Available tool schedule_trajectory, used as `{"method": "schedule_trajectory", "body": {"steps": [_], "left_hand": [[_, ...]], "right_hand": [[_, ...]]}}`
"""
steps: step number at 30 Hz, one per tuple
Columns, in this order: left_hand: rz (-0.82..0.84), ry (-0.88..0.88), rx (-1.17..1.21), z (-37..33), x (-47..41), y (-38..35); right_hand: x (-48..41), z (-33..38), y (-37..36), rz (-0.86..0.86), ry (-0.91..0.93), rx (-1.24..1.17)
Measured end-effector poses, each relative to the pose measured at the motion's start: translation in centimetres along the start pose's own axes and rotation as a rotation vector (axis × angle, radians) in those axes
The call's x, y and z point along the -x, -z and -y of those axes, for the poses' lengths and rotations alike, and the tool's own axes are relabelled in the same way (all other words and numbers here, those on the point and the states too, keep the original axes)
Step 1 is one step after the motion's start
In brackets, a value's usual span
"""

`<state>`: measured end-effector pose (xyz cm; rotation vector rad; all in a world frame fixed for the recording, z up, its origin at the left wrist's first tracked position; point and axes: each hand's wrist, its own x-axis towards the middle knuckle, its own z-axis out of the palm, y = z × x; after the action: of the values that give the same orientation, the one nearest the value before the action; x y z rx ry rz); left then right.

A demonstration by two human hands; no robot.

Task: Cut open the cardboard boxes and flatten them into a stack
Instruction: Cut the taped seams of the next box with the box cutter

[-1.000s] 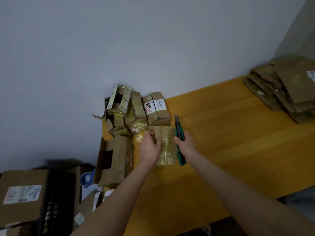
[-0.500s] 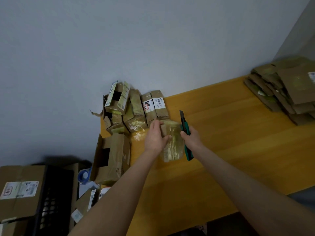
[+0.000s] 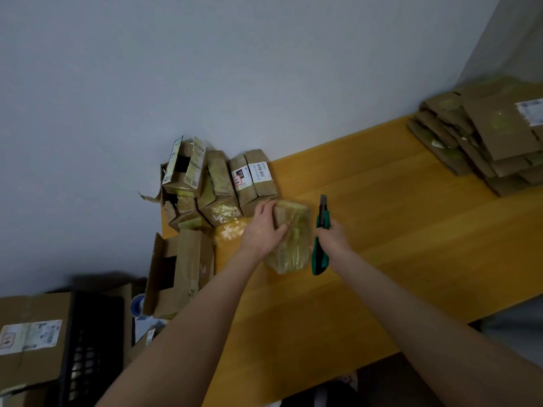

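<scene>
A small cardboard box wrapped in shiny tape lies on the yellow wooden table. My left hand grips its far left end, fingers over the top and thumb on the near side. My right hand holds a green utility knife just right of the box, blade end pointing away from me. A cluster of uncut small boxes stands against the wall behind. A stack of flattened boxes sits at the table's far right.
An opened brown box leans at the table's left edge. Lower left, off the table, are a black crate, a large labelled carton and a blue tape roll. A grey wall rises behind.
Both hands and the taped box have shifted slightly right and away from me. The left hand moved up to the box's far end, and the box turned a little.
</scene>
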<state>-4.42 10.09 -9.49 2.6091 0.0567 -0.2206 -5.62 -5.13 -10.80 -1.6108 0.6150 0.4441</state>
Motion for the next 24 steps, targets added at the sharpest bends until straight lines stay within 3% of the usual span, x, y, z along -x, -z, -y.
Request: {"method": "schedule_trajectory", "body": {"steps": [2,7,10,12,24], "left_hand": [[-0.024,0.016,0.01,-0.2,0.1,-0.1],[-0.053,0.016,0.01,-0.7,-0.1,-0.2],[-0.064,0.038,0.022,-0.8,-0.4,-0.2],[-0.064,0.055,0.031,-0.8,-0.6,-0.1],[-0.072,0.097,0.055,-0.6,-0.7,0.0]], "right_hand": [[0.6,-0.2,0.5,0.006,0.055,0.082],[3.6,-1.3,2.8,-0.055,0.393,0.406],[4.6,-1.7,3.8,-0.192,0.512,0.774],[5.0,-1.6,4.1,-0.208,0.54,0.906],[5.7,-0.1,3.0,-0.147,0.638,1.182]]}}
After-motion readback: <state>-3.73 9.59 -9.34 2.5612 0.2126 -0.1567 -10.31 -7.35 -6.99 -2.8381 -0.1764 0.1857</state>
